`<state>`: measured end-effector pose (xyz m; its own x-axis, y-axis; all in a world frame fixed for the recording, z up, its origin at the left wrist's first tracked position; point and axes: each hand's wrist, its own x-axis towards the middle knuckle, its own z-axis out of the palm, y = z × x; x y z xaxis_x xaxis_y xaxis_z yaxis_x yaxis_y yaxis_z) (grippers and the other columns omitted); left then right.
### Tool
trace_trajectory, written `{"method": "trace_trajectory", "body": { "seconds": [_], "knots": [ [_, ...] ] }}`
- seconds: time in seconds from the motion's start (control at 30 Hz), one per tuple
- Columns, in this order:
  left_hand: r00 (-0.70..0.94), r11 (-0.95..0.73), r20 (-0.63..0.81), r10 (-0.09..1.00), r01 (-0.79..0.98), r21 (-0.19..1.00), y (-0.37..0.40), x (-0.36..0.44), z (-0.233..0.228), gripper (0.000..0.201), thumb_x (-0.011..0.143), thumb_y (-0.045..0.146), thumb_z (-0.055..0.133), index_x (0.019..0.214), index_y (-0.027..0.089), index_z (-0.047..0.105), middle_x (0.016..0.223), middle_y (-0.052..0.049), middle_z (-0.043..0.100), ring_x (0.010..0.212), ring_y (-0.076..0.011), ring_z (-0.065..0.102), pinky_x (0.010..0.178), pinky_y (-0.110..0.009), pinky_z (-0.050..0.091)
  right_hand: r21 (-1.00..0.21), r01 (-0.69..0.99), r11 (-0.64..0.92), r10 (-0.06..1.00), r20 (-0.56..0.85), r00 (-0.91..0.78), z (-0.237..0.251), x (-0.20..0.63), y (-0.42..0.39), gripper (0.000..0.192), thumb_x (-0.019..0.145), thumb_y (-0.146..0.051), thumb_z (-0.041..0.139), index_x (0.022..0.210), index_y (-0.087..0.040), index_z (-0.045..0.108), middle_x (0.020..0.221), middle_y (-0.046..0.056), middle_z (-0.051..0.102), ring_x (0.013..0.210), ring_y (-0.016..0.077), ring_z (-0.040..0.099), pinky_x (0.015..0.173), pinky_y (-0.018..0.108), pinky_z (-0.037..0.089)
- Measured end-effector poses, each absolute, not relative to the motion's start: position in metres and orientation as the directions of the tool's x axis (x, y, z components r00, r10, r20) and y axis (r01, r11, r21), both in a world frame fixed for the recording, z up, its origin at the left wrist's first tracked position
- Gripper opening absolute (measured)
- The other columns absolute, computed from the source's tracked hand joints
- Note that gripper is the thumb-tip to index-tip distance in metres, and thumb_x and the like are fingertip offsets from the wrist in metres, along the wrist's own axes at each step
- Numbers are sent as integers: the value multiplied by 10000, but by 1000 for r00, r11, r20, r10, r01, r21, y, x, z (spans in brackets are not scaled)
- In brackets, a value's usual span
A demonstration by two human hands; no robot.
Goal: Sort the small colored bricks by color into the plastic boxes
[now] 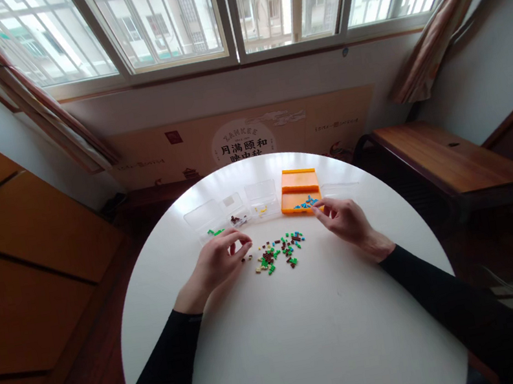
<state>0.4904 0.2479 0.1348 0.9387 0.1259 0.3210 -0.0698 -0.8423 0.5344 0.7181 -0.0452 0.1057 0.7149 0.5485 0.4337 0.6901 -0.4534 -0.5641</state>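
Orange plastic makes the open box [297,180], which lies at one o'clock from the heap of small coloured pieces [268,259] on the white table [320,338]. Its lid is folded back toward twelve, so its long axis goes roughly from twelve to six; blue pieces [306,202] lie in its near half. The heap's pieces point in many directions, but one brown bar [277,241] at its far side lies from nine to three.

Clear boxes stand around: the one with green pieces [203,212] at ten, with brown pieces [231,201] at eleven, with yellow pieces [260,189] at twelve, and another clear box [342,188] at two.

The left hand [222,253] is at nine, thumb and forefinger close together; I cannot tell if a piece is between them. The right hand [346,219] is near three, with curled fingers at the orange box's near corner; its grip and any contact I cannot tell.

The banner [242,138] reads "ZANKEE" and "月满颐和"; the table cuts its lower line. Its side writing is too small.
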Motion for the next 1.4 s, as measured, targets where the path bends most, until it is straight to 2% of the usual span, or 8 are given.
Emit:
{"method": "trace_trajectory", "body": {
  "seconds": [0.13, 0.23, 0.47, 0.9, 1.07, 1.17, 1.27, 1.4],
  "knots": [
    [917, -757, 366, 159, -125, 641, 230, 497, 134, 275, 1080, 434, 683, 1006, 206, 817, 1019, -72, 784, 788, -158, 661, 718, -286, 542, -566, 787, -246, 712, 445, 543, 106, 696, -36, 285, 1061, -437, 621, 1055, -247, 834, 739, 1, 758, 603, 154, 643, 664, 275, 463],
    [909, -693, 380, 170, -164, 702, 210, 504, 130, 299, 1073, 464, 709, 995, 200, 825, 989, -79, 788, 792, -163, 662, 712, -286, 547, -546, 829, -123, 764, 481, 430, 104, 681, -29, 225, 1059, -400, 666, 1112, -259, 833, 809, 0, 790, 607, 132, 636, 649, 257, 460],
    [934, -580, 316, 167, -166, 798, 181, 512, 121, 266, 1054, 451, 753, 1020, 204, 846, 980, -71, 773, 835, -167, 678, 752, -281, 539, -449, 893, 45, 796, 556, 240, 99, 674, -25, 181, 1105, -372, 675, 1166, -265, 808, 977, 20, 821, 699, 127, 680, 684, 243, 478],
    [944, -541, 295, 146, -174, 823, 178, 515, 117, 341, 1071, 507, 722, 1025, 198, 857, 972, -90, 771, 866, -191, 704, 761, -298, 553, -420, 898, 131, 788, 593, 162, 105, 672, -24, 234, 1133, -392, 642, 1073, -252, 820, 890, 15, 797, 682, 119, 691, 628, 237, 479],
    [941, -544, 309, 142, -187, 818, 177, 516, 117, 372, 1086, 520, 692, 1017, 201, 871, 981, -97, 788, 879, -200, 721, 789, -314, 572, -415, 903, 115, 783, 597, 175, 103, 672, -24, 213, 1123, -379, 650, 1063, -257, 814, 887, 4, 786, 640, 110, 646, 617, 245, 459],
    [920, -582, 354, 167, -198, 789, 180, 515, 118, 369, 1102, 504, 665, 1072, 200, 873, 1002, -102, 786, 866, -192, 714, 765, -304, 567, -443, 896, 30, 759, 594, 268, 103, 676, -25, 210, 1113, -382, 655, 1038, -255, 804, 878, 3, 786, 636, 119, 630, 637, 256, 468],
    [905, -677, 396, 155, -195, 709, 188, 511, 122, 312, 1109, 454, 661, 1098, 217, 865, 1011, -91, 781, 828, -177, 693, 749, -300, 553, -522, 842, -137, 656, 588, 472, 106, 688, -28, 228, 1098, -392, 639, 1032, -245, 800, 902, 22, 802, 635, 138, 631, 673, 278, 505],
    [898, -821, 430, 94, -174, 544, 206, 504, 131, 248, 1094, 372, 659, 993, 234, 839, 980, -65, 786, 799, -173, 678, 805, -327, 547, -609, 709, -356, 475, 535, 698, 111, 715, -38, 315, 1058, -467, 625, 1069, -209, 806, 926, 72, 817, 651, 182, 656, 678, 312, 525]
  ]
}}
